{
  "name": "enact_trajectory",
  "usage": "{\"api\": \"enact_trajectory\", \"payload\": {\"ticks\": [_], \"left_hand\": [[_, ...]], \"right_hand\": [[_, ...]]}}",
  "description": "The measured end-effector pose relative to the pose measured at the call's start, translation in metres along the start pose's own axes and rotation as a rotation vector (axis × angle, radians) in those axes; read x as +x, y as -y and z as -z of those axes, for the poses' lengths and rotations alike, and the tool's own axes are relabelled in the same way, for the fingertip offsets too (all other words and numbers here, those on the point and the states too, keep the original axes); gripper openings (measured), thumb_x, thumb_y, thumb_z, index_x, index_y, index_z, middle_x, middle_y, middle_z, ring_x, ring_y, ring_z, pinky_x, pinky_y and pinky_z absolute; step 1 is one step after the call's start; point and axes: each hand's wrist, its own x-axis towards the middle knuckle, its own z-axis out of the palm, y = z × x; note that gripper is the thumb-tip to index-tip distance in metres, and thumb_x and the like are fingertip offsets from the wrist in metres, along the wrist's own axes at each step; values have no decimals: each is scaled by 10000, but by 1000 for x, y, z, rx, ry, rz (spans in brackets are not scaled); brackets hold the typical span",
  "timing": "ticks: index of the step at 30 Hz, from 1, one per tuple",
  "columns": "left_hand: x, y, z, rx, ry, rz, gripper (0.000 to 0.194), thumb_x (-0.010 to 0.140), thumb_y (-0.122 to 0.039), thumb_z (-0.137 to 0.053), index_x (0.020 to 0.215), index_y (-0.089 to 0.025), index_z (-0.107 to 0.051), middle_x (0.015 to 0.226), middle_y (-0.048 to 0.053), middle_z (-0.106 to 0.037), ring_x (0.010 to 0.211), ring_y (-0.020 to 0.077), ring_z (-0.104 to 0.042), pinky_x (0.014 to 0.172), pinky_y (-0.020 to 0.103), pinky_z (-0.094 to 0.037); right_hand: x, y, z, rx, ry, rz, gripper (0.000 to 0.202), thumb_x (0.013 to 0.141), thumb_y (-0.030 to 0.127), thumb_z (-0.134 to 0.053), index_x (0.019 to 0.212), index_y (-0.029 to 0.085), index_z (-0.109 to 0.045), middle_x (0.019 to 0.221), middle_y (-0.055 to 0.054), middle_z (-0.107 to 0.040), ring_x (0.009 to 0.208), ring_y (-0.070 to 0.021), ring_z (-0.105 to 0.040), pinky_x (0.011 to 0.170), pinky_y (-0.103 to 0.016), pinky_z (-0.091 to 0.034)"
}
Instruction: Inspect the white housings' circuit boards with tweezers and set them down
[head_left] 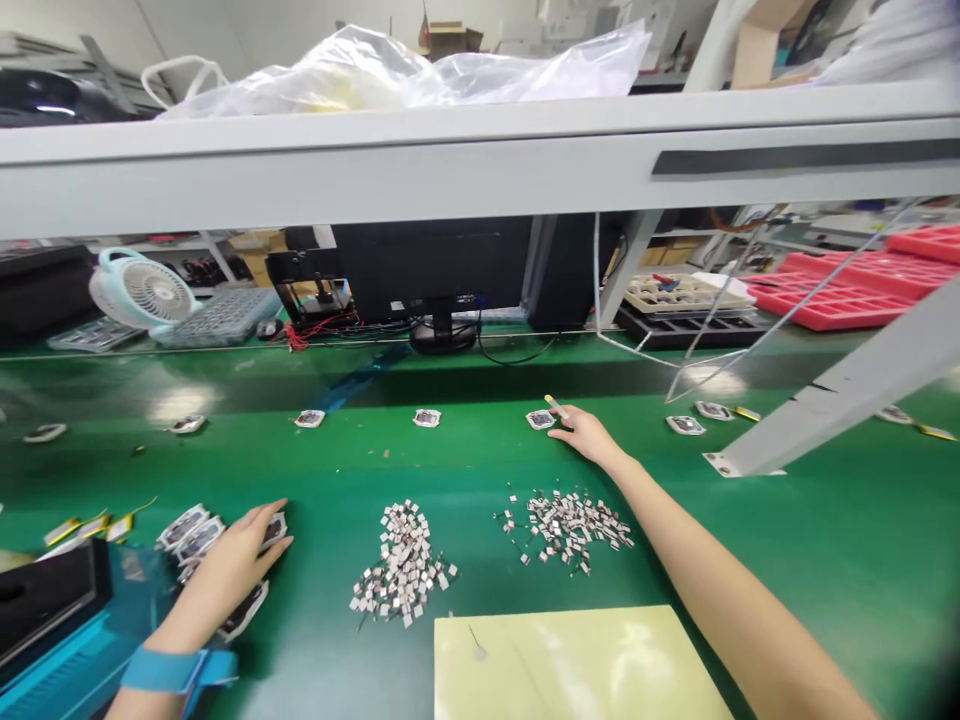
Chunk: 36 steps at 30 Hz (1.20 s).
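- Right hand (581, 432) is stretched far forward over the green worktop (787, 540); its fingertips rest at a small framed part (540, 419), and a thin pale stick (556, 405) is pinched between them.
- That part lies just left of the right hand, in a row running left-right across the worktop with like parts (427, 417) and (309, 418); the right hand is much the nearer one.
- Left hand (236, 560), with a blue wrist strap (161, 668), lies palm down on a stack of the same parts (191, 530) at near left. Fingers are loosely curled over the stack; whether one is gripped cannot be told.
- Two loose heaps of tiny components are seen between the arms: left heap (401, 565), right heap (570, 520).
- A yellow mat (570, 665) lies at the near edge.
- Containers: red trays (840, 290) at far right, contents too small to tell; a beige tray (686, 293) beside them, with a few small items.
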Motion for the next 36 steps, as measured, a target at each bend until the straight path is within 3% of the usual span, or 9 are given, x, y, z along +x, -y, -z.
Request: {"api": "enact_trajectory", "payload": {"ticks": [4,9,12,15,20,24,31,33,36], "left_hand": [[-2,-9,6,19,113,24,468,754,-360,-357,1081,-62,-508,1095,162,-589,982,244,-577,862,338,-444],[-9,-8,0,-13,58,13,407,772,-334,-390,1080,-94,-504,1098,146,-582,1014,241,-550,896,363,-420],[-11,-7,-3,-21,54,12,418,788,-329,-383,1101,-76,-498,1122,156,-561,1041,246,-527,918,367,-402],[-12,-9,-5,-18,65,21,424,797,-324,-373,1110,-69,-502,1137,159,-546,1057,244,-516,932,361,-393],[-11,-7,-8,1,59,15,431,797,-348,-350,1086,-83,-527,1140,153,-546,1042,243,-531,921,358,-406],[-9,0,-10,-11,27,-19,431,773,-383,-354,1049,-112,-543,1103,138,-579,1005,244,-557,883,359,-434],[-4,3,-13,41,28,-46,478,742,-435,-332,1016,-116,-558,1058,149,-604,959,266,-584,845,366,-455],[-4,2,-13,51,32,-36,497,742,-431,-313,1018,-99,-558,1065,162,-598,972,275,-576,857,379,-446],[-4,0,-12,52,36,-34,507,736,-443,-313,1020,-105,-561,1075,160,-593,976,275,-574,866,381,-441]], "right_hand": [[12,22,-5,-64,-38,14,187,763,233,-601,907,116,-579,952,-86,-591,870,-207,-570,756,-361,-456],[25,80,-10,-89,-45,207,218,711,213,-643,901,122,-590,1063,-130,-540,972,-255,-522,834,-354,-419],[36,131,-32,-51,32,394,256,764,254,-602,984,132,-555,1141,-81,-514,1026,-209,-492,871,-371,-400],[49,175,-62,-43,99,445,247,826,285,-528,1023,136,-534,1091,-74,-535,945,-197,-535,795,-400,-444],[62,211,-86,-57,169,456,225,843,268,-506,1026,140,-531,1041,-63,-551,883,-178,-557,745,-374,-472],[65,194,-65,-100,178,401,260,840,280,-509,1062,144,-512,1079,-70,-532,915,-191,-545,761,-388,-464],[49,83,2,-215,234,143,224,841,274,-509,1018,140,-534,1015,-61,-559,862,-174,-562,731,-364,-475],[42,65,6,-221,245,98,217,842,281,-507,1002,137,-540,990,-54,-568,835,-165,-569,713,-351,-481],[34,59,-2,-225,208,42,241,842,304,-503,1012,135,-533,984,-55,-568,838,-169,-568,719,-360,-476]]}}
